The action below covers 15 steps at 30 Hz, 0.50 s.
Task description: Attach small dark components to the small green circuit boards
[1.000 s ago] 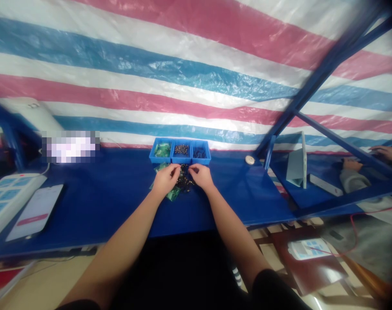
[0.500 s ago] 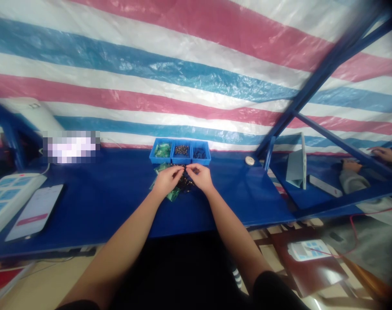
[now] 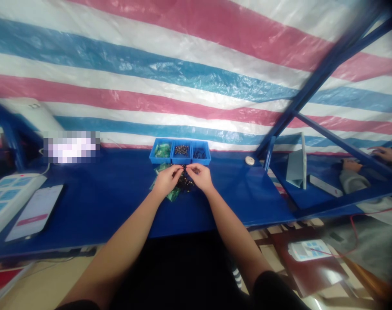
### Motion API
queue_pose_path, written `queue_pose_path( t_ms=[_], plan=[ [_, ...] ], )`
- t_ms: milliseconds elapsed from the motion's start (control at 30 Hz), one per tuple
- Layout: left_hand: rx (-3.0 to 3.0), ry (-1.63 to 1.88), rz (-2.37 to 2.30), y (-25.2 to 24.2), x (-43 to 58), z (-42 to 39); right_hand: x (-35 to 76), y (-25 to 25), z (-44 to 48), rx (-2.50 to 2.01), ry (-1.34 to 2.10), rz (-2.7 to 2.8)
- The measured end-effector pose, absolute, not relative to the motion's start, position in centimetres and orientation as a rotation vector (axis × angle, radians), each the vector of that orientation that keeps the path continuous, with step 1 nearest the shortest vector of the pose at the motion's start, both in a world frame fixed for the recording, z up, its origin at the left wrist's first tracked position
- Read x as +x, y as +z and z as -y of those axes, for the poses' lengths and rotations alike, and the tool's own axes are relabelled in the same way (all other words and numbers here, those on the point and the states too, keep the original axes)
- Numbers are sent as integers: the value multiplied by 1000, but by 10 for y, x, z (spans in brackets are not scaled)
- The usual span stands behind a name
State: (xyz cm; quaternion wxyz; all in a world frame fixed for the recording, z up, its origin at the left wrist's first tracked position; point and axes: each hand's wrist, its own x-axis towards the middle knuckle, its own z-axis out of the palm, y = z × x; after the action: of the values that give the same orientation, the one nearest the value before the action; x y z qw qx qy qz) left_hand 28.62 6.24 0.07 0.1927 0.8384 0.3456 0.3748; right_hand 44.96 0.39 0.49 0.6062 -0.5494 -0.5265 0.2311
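Note:
My left hand and my right hand meet fingertip to fingertip over a mixed pile, both pinched closed. Between them is a small dark thing, too small to name. Beneath lie black and brassy small parts and green pieces that look like bagged or flat boards. Just behind my hands stand three joined blue bins: the left bin holds green pieces, the middle bin brassy and dark small parts, the right bin dark blue or black pieces.
On the blue table, a phone and a white power strip lie at left. A round whitish object sits at right near a blue metal frame. Beyond it are a propped tablet and another person's hands.

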Motion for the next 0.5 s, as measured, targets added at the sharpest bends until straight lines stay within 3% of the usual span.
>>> queue_pose_path(
  t_ms=[500],
  plan=[
    [2319,1016,-974,1,285,-62,448,3,-3,-1277,499,1278]
  ],
)
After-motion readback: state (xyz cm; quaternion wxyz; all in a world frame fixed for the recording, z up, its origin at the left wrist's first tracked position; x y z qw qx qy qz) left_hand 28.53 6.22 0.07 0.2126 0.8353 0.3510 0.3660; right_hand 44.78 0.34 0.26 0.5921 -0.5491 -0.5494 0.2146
